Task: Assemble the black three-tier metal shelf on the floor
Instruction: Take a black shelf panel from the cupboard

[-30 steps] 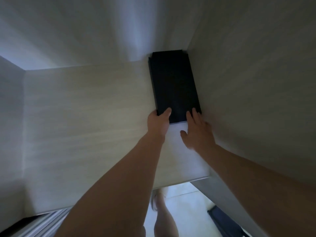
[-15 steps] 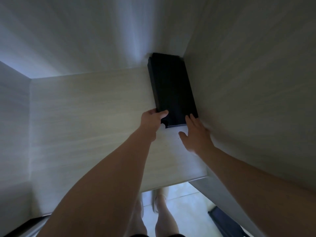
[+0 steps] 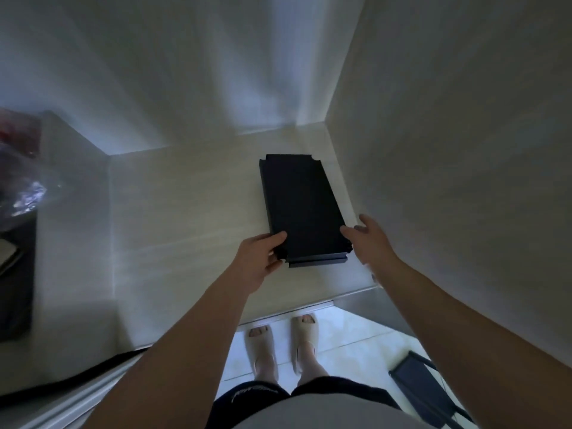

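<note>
Your left hand grasps the black shelf panel at its near-left corner: thumb laid on the top face, the other fingers curled in at the corner's edge. Your right hand holds nothing, fingers straight and spread. Its thumb tip sits right at the panel's near-right edge (contact or a hair off, can't tell from this angle).

The panel lies flat on a pale wood-grain board inside a cabinet recess, long axis running away from you. It is closer to the right side wall than to the left, with a bare strip of board between panel and wall. A folded lip shows along its near short edge, and notched corners show at the far end. The near edge stops short of the board's front edge.

Below the board's front edge you see your feet in pale slippers on a light tile floor, and dark shorts above them. A second dark metal piece lies on the floor at the lower right, partly cut off by the frame. At the far left is a crinkled clear plastic bag with something red in it, blurred, sitting above a dark object.
</note>
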Demonstrator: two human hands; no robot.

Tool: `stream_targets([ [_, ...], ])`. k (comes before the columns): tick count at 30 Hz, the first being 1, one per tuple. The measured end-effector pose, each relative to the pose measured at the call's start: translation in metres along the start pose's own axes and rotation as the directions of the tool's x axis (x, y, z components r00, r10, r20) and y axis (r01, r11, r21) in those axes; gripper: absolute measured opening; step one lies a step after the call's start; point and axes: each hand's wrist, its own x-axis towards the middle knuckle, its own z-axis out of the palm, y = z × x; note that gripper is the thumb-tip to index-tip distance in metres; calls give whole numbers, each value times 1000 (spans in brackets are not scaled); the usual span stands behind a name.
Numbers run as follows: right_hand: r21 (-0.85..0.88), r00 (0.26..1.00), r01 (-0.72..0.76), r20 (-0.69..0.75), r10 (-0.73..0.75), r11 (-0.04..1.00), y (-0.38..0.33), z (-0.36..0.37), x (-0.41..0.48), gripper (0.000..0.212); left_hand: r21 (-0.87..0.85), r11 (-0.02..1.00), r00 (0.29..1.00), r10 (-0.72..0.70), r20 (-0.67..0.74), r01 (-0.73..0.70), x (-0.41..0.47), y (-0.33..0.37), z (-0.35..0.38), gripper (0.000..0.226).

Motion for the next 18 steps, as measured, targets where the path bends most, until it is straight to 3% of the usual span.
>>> stream_targets([
  [7,166,984,-154,109,137,974,47,1,-59,59,56,998,998,-32,56,29,-51,-43,-41,24],
  [10,224,962,-244,182,205,943,74,-2,-83,42,80,996,996,-31,89,24,-73,-64,-51,27],
  [14,331,960,-219,243,142,918,108,-15,-113,26,189,981,992,19,123,-42,-109,-95,-53,32],
  [18,296,961,-118,275,34,948,143,-39,-143,24,279,955,990,69,122,-101,-144,-142,-46,44],
])
